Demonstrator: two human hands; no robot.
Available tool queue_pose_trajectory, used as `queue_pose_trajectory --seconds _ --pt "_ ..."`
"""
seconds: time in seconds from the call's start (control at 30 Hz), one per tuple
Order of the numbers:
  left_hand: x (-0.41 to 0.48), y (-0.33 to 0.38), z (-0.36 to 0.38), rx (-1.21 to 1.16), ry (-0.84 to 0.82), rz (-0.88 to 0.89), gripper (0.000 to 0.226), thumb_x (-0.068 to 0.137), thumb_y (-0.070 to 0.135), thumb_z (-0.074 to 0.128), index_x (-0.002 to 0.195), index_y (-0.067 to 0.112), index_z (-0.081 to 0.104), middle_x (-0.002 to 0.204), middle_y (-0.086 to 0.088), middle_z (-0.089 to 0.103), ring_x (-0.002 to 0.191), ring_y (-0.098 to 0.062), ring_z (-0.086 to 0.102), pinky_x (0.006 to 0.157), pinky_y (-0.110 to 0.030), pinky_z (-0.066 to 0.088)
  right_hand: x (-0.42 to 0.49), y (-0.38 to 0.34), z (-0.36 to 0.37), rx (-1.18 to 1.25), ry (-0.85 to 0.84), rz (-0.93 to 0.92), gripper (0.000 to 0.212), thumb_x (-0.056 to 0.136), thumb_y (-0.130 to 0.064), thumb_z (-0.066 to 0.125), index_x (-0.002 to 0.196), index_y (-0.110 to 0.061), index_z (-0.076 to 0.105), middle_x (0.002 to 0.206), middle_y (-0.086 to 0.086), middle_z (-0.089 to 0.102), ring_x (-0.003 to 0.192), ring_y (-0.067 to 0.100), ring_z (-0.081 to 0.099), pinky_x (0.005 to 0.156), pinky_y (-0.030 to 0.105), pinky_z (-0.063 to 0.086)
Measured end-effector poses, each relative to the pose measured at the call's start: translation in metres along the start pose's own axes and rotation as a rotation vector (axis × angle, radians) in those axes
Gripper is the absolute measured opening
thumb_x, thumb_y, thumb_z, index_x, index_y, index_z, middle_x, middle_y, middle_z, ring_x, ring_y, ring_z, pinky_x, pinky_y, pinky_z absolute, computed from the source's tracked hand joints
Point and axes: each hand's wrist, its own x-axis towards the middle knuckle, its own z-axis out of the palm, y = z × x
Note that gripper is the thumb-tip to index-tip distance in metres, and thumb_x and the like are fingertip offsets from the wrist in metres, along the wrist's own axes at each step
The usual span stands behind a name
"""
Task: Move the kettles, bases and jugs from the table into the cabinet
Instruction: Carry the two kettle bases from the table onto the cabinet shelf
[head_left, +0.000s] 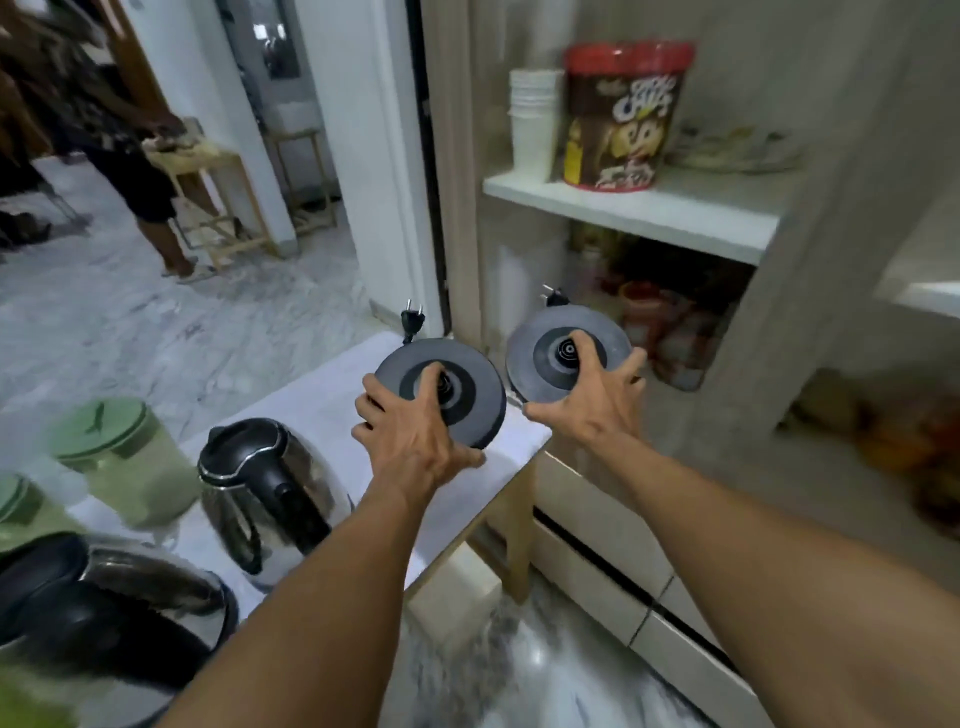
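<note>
My left hand (410, 431) grips a round dark kettle base (467, 382) over the far end of the white table (322, 395); its plug sticks up behind. My right hand (587, 400) holds a second kettle base (524, 353) off the table, in front of the open cabinet (639, 208). A steel kettle with a black handle (270, 488) stands on the table, and another kettle (119, 613) sits at the near left. Two green-lidded jugs (119, 457) (21, 509) stand at the table's left side.
The cabinet's upper shelf holds stacked white cups (532, 124), a cereal tub (623, 114) and a bag. The lower shelf is crowded with jars (649, 312). A person (130, 156) stands by a wooden stand at the back left.
</note>
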Motion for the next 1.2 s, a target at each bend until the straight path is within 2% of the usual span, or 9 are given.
queue_pose_trajectory --seconds 0.13,0.27,0.4,0.53,0.67,0.77,0.9,1.1,1.2 --pt "-0.021 0.028 -0.05 -0.028 0.01 0.192 0.108 0.049 0.061 0.087 0.137 0.041 0.025 0.152 -0.028 0.009 0.134 -0.049 0.024 0.104 -0.057 0.031 -0.046 0.002 -0.064 0.0 0.168 0.077 0.102 0.062 -0.053 0.082 0.144 -0.045 0.022 0.156 0.018 -0.008 0.136 0.05 0.021 0.099 0.052 0.043" --pt "-0.054 0.078 -0.086 -0.065 0.005 0.404 0.109 0.049 0.06 0.087 0.136 0.04 0.025 0.154 -0.031 0.006 0.138 -0.053 0.019 0.106 -0.061 0.029 -0.094 0.012 -0.142 -0.071 0.317 0.206 0.104 0.065 -0.058 0.08 0.148 -0.046 0.018 0.159 0.019 -0.013 0.139 0.05 0.022 0.1 0.05 0.044" --pt "-0.096 0.14 -0.105 -0.087 -0.022 0.585 0.109 0.051 0.06 0.087 0.136 0.039 0.023 0.154 -0.032 0.005 0.139 -0.053 0.018 0.107 -0.061 0.028 -0.135 0.039 -0.214 -0.131 0.452 0.32 0.1 0.065 -0.061 0.078 0.145 -0.047 0.019 0.156 0.022 -0.006 0.134 0.051 0.028 0.096 0.051 0.046" --pt "-0.137 0.201 -0.11 -0.108 -0.028 0.749 0.105 0.049 0.062 0.086 0.13 0.04 0.024 0.149 -0.03 0.014 0.132 -0.051 0.027 0.102 -0.058 0.033 -0.173 0.078 -0.281 -0.175 0.561 0.44 0.099 0.064 -0.06 0.079 0.142 -0.047 0.019 0.153 0.021 0.001 0.13 0.051 0.032 0.094 0.05 0.047" --pt "-0.175 0.265 -0.109 -0.119 -0.061 0.867 0.106 0.049 0.063 0.087 0.132 0.04 0.025 0.152 -0.032 0.009 0.135 -0.054 0.023 0.105 -0.062 0.029 -0.201 0.125 -0.339 -0.19 0.625 0.557 0.104 0.061 -0.063 0.08 0.143 -0.048 0.018 0.152 0.021 0.003 0.13 0.048 0.031 0.094 0.052 0.047" --pt "-0.196 0.315 -0.104 -0.117 -0.08 0.938 0.105 0.048 0.062 0.088 0.13 0.04 0.025 0.149 -0.031 0.013 0.134 -0.053 0.024 0.105 -0.064 0.029 -0.215 0.159 -0.377 -0.208 0.635 0.604 0.106 0.061 -0.064 0.079 0.145 -0.045 0.017 0.15 0.022 0.006 0.128 0.049 0.033 0.095 0.051 0.045" --pt "-0.219 0.382 -0.093 -0.09 -0.112 0.981 0.104 0.048 0.059 0.089 0.129 0.039 0.026 0.137 -0.024 0.024 0.124 -0.046 0.034 0.099 -0.058 0.034 -0.215 0.209 -0.422 -0.232 0.626 0.655 0.108 0.059 -0.065 0.077 0.146 -0.044 0.016 0.145 0.024 0.015 0.125 0.047 0.037 0.099 0.052 0.046" --pt "-0.236 0.474 -0.067 -0.045 -0.194 0.966 0.101 0.05 0.06 0.088 0.128 0.04 0.028 0.134 -0.021 0.029 0.122 -0.046 0.037 0.099 -0.057 0.035 -0.193 0.275 -0.48 -0.249 0.534 0.686 0.109 0.056 -0.062 0.077 0.146 -0.041 0.019 0.141 0.025 0.021 0.121 0.048 0.041 0.094 0.051 0.046" --pt "-0.234 0.511 -0.054 -0.025 -0.222 0.942 0.106 0.047 0.061 0.088 0.131 0.04 0.027 0.134 -0.021 0.029 0.122 -0.047 0.038 0.099 -0.057 0.037 -0.171 0.304 -0.501 -0.229 0.475 0.682 0.11 0.058 -0.062 0.076 0.147 -0.041 0.016 0.144 0.027 0.018 0.125 0.051 0.039 0.097 0.052 0.045"
